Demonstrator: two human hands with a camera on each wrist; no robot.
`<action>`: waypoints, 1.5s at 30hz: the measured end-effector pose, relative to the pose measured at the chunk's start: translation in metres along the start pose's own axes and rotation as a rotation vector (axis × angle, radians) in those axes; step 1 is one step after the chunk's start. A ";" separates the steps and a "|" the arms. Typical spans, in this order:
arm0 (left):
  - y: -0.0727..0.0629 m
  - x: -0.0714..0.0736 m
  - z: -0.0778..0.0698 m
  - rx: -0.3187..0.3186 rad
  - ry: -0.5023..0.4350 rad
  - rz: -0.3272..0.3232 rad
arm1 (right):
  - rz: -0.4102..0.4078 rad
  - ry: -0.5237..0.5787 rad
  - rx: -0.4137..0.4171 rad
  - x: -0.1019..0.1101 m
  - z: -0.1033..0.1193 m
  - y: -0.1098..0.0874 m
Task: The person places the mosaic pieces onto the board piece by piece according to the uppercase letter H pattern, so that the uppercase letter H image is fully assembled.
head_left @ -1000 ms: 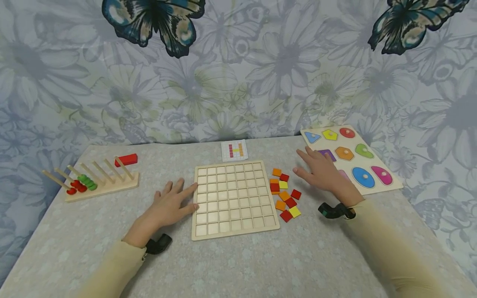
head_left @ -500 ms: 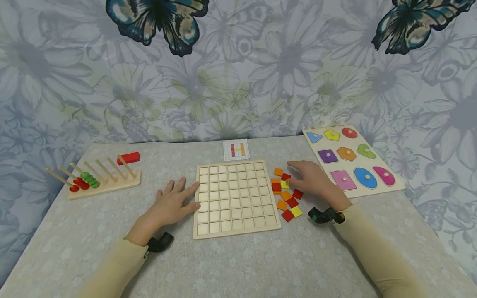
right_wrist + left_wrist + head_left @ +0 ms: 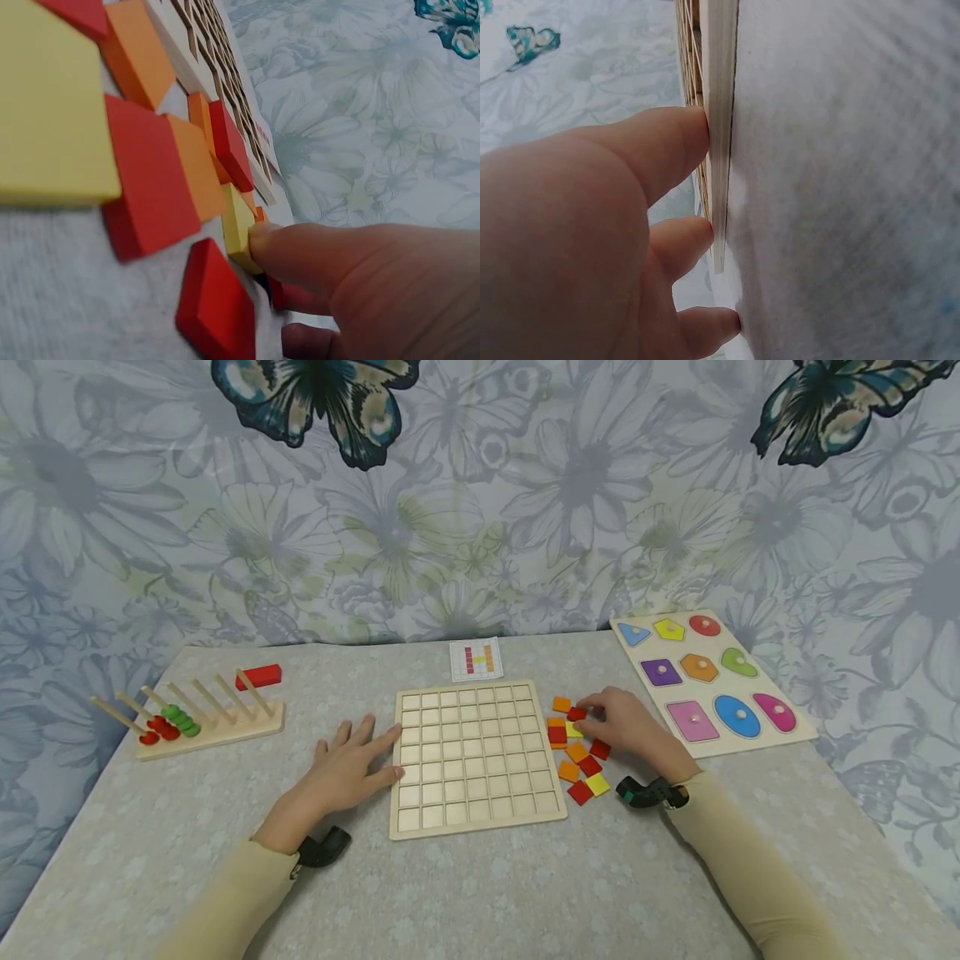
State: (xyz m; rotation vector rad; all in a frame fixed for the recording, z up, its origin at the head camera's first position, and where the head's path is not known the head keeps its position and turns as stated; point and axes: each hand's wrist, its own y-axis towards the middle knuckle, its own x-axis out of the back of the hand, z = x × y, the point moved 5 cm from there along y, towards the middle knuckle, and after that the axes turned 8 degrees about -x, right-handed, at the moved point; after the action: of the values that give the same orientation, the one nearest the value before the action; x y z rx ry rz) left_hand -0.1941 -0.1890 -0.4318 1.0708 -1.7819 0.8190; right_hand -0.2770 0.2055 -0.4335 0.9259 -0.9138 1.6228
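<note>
A wooden grid board (image 3: 480, 760) lies mid-table, its squares bare. My left hand (image 3: 341, 777) rests at its left edge with fingers spread; thumb and index fingertips touch the frame, as the left wrist view also shows at the board's side (image 3: 720, 112). To the board's right is a loose group of red, orange and yellow square tiles. There my right hand (image 3: 626, 727) has thumb and index finger around a red tile (image 3: 576, 713) at the group's far end. In the right wrist view the thumb (image 3: 289, 251) overlaps a yellow tile (image 3: 238, 225), and the red tile is mostly hidden.
Behind the board lies a small pattern card (image 3: 476, 660). At left stand a wooden peg rack (image 3: 240, 722) with red and green beads and a red block (image 3: 258, 677). A knobbed shape puzzle (image 3: 712, 689) lies at right. A patterned backdrop rises behind the table.
My right hand has come left and down from over the shape puzzle to the tiles, its spread fingers closing on the red tile. The left hand has stayed on the board's edge.
</note>
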 end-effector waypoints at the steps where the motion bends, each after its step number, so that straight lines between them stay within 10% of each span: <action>1: 0.000 0.000 0.000 0.000 0.001 -0.003 | -0.002 0.012 -0.002 0.000 -0.001 0.001; 34: 0.000 -0.002 0.004 0.007 -0.008 -0.003 | 0.035 0.076 -0.070 0.006 -0.006 0.000; 45: -0.003 0.000 0.002 0.004 -0.020 -0.003 | -0.018 0.066 0.099 0.013 0.031 0.013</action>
State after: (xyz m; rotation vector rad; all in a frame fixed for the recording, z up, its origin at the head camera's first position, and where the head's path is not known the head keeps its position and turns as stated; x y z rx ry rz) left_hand -0.1922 -0.1916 -0.4321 1.0873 -1.7953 0.8124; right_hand -0.2877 0.1804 -0.4110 0.9395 -0.7837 1.6850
